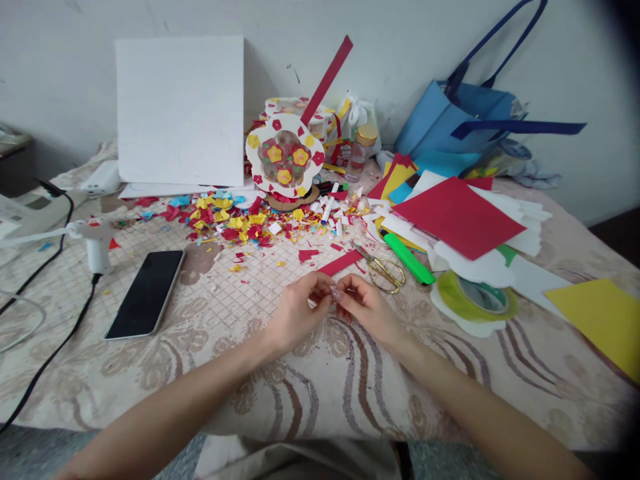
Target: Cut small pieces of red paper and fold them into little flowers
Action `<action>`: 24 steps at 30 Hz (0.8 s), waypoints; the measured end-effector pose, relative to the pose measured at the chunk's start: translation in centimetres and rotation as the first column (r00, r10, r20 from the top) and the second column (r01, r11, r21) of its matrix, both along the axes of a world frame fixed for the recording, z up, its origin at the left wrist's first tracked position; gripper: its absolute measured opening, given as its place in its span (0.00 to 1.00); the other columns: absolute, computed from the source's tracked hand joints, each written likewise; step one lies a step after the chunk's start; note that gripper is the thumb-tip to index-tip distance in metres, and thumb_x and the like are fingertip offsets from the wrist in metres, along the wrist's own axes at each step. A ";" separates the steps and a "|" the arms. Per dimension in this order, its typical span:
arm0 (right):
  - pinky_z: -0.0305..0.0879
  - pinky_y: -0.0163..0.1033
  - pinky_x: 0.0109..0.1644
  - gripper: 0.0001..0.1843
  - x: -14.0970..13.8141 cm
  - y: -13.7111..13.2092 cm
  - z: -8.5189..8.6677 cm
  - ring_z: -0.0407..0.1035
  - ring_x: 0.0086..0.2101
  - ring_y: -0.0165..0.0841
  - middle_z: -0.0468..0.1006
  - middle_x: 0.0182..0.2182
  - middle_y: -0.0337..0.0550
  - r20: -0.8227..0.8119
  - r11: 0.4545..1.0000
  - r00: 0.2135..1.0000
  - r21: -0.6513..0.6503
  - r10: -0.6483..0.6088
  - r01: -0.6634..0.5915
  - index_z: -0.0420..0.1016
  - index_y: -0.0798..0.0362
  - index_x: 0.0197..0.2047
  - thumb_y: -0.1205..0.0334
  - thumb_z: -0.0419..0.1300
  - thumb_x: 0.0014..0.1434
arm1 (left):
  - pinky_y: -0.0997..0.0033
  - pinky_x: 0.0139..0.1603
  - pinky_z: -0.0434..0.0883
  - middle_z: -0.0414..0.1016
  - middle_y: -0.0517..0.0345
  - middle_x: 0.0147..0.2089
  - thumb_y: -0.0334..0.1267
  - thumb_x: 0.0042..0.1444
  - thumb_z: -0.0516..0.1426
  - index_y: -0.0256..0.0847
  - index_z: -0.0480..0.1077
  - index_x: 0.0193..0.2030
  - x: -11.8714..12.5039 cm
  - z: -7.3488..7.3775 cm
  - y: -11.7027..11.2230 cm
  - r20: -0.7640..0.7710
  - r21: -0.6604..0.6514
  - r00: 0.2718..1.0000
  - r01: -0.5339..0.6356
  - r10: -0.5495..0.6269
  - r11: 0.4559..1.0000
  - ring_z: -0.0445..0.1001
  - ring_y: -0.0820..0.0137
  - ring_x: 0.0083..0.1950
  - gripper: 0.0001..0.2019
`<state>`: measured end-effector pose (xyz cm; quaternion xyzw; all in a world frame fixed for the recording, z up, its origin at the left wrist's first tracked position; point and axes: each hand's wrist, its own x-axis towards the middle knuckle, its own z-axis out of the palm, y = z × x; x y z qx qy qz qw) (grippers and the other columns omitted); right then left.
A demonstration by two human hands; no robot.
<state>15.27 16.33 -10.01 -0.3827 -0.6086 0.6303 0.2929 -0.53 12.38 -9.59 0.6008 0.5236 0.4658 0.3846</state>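
Note:
My left hand [299, 313] and my right hand [373, 310] meet low over the front middle of the table, fingertips pinched together. Between them is a tiny clear, shiny scrap [335, 291]; its kind is too small to make out. A red paper strip [344, 261] lies flat just beyond my fingers. Gold-handled scissors [393, 275] rest to the right of it, by my right hand. Beside these lies a bright green utility knife [409, 259]. Farther right, a roll of yellowish tape [470, 293] sits on white scalloped paper.
Paper scraps [235, 223] cover the middle back, before a flower-shaped paper piece [285, 160]. A phone [146, 293] and a white glue gun [99, 247] with cords lie left. Red paper [460, 217], yellow paper [600, 320] and a blue bag [435, 120] are right. A white board [180, 110] leans behind.

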 end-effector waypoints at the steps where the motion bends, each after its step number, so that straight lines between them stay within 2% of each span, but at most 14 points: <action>1: 0.60 0.33 0.24 0.09 0.0 0.0 0.1 0.63 0.22 0.26 0.67 0.22 0.33 0.011 1.000 1.000 0.007 0.002 -0.002 0.63 0.51 0.33 0.55 0.55 0.60 | 0.75 0.36 0.70 0.72 0.57 0.34 0.28 0.52 0.55 0.38 0.67 0.39 0.0 0.0 0.0 0.005 -0.006 1.000 -0.004 0.004 1.000 0.72 0.75 0.34 0.07; 3: 0.61 0.33 0.25 0.08 0.1 0.0 0.2 0.64 0.22 0.27 0.68 0.21 0.33 0.032 1.000 0.999 0.025 0.004 -0.005 0.63 0.51 0.34 0.55 0.54 0.61 | 0.74 0.36 0.70 0.72 0.57 0.34 0.29 0.52 0.56 0.37 0.67 0.40 -0.1 -0.2 0.2 0.066 -0.044 0.998 0.003 0.000 0.999 0.72 0.74 0.34 0.08; 5: 0.62 0.33 0.25 0.08 0.1 0.0 0.3 0.64 0.22 0.27 0.68 0.21 0.34 0.039 0.999 0.999 0.045 0.011 -0.013 0.63 0.51 0.34 0.56 0.52 0.62 | 0.73 0.36 0.70 0.72 0.56 0.34 0.30 0.52 0.57 0.37 0.66 0.40 -0.3 -0.4 0.5 0.195 -0.102 0.980 0.045 -0.025 0.994 0.73 0.73 0.34 0.08; 8: 0.62 0.33 0.25 0.09 0.2 0.1 0.3 0.65 0.23 0.28 0.69 0.23 0.35 0.041 0.997 0.999 0.071 0.024 -0.027 0.63 0.50 0.34 0.55 0.52 0.62 | 0.72 0.34 0.70 0.71 0.57 0.31 0.32 0.51 0.58 0.36 0.64 0.40 -0.4 -0.7 1.0 0.395 -0.176 0.915 0.155 -0.074 0.972 0.73 0.73 0.31 0.09; 11: 0.62 0.33 0.25 0.08 0.3 0.1 0.1 0.66 0.24 0.28 0.68 0.25 0.35 0.049 0.994 0.998 0.105 0.026 -0.031 0.62 0.50 0.34 0.56 0.52 0.62 | 0.73 0.34 0.70 0.71 0.57 0.31 0.33 0.52 0.58 0.36 0.64 0.40 -0.4 -0.8 1.1 0.442 -0.202 0.893 0.190 -0.084 0.961 0.73 0.73 0.31 0.10; 13: 0.62 0.33 0.25 0.07 0.3 0.0 -0.1 0.65 0.23 0.28 0.67 0.24 0.34 0.043 0.991 0.999 0.134 -0.013 0.007 0.62 0.50 0.35 0.56 0.52 0.62 | 0.73 0.34 0.70 0.71 0.57 0.32 0.33 0.52 0.57 0.36 0.64 0.40 -0.4 -0.8 1.0 0.373 -0.176 0.926 0.132 -0.058 0.976 0.73 0.74 0.32 0.09; 17: 0.62 0.33 0.26 0.06 0.2 -0.3 -0.1 0.65 0.24 0.28 0.66 0.25 0.35 0.043 0.975 0.996 0.213 -0.078 0.067 0.61 0.50 0.36 0.58 0.54 0.61 | 0.74 0.36 0.70 0.72 0.57 0.33 0.30 0.52 0.56 0.37 0.67 0.40 -0.4 -0.4 0.5 0.096 -0.035 0.995 -0.030 0.034 0.999 0.72 0.74 0.34 0.08; 21: 0.63 0.35 0.30 0.04 0.1 -0.5 0.1 0.66 0.28 0.29 0.68 0.28 0.38 0.102 0.955 0.991 0.292 -0.084 0.051 0.65 0.51 0.35 0.60 0.55 0.60 | 0.76 0.35 0.70 0.73 0.59 0.33 0.28 0.52 0.55 0.38 0.67 0.39 -0.1 0.1 0.0 -0.092 0.125 0.992 -0.070 0.082 0.990 0.72 0.76 0.32 0.07; 24: 0.64 0.35 0.31 0.05 0.0 -0.5 0.1 0.66 0.29 0.30 0.69 0.29 0.39 0.104 0.961 0.990 0.266 -0.100 0.069 0.65 0.51 0.35 0.59 0.55 0.59 | 0.75 0.37 0.70 0.74 0.58 0.35 0.27 0.53 0.54 0.40 0.68 0.39 0.0 0.2 -0.3 -0.163 0.210 0.982 -0.059 0.094 0.976 0.73 0.75 0.34 0.07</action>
